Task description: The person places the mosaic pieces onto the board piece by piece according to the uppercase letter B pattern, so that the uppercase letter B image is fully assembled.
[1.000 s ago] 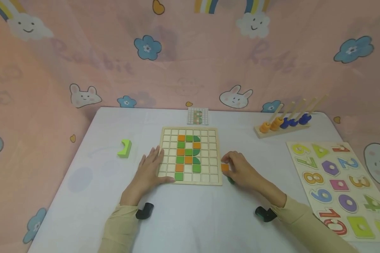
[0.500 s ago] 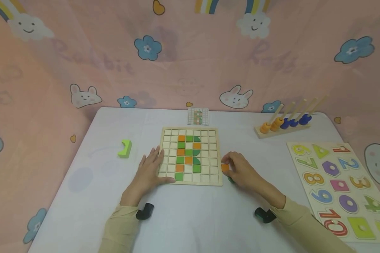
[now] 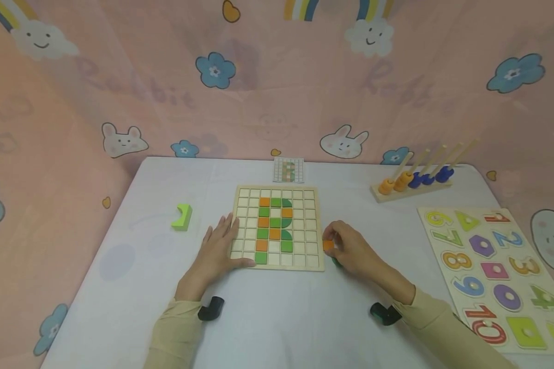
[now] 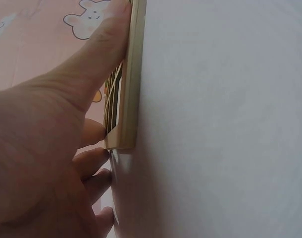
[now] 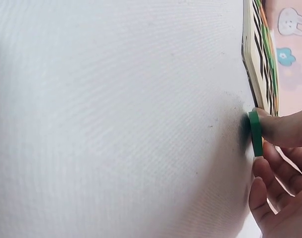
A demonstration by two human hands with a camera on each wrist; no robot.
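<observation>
A wooden grid board (image 3: 307, 246) lies mid-table, with orange, green and dark green tiles forming a letter R in its squares. My left hand (image 3: 216, 250) rests spread along its left edge, thumb over the near rim and fingers on the left side. Just right of the board, my right hand (image 3: 353, 251) has thumb and index finger around an orange square tile (image 3: 328, 245) on the tablecloth. A dark green tile (image 5: 255, 134) lies against the thumb in the right wrist view, partly covered by the hand in the head view.
Behind the board lies a pattern card (image 3: 288, 170). A light green arch block (image 3: 182, 217) stands to the left. At the right are a bead peg stand (image 3: 412, 180) and a number puzzle board (image 3: 495, 274). Patterned cloth (image 3: 277, 87) hangs behind the table.
</observation>
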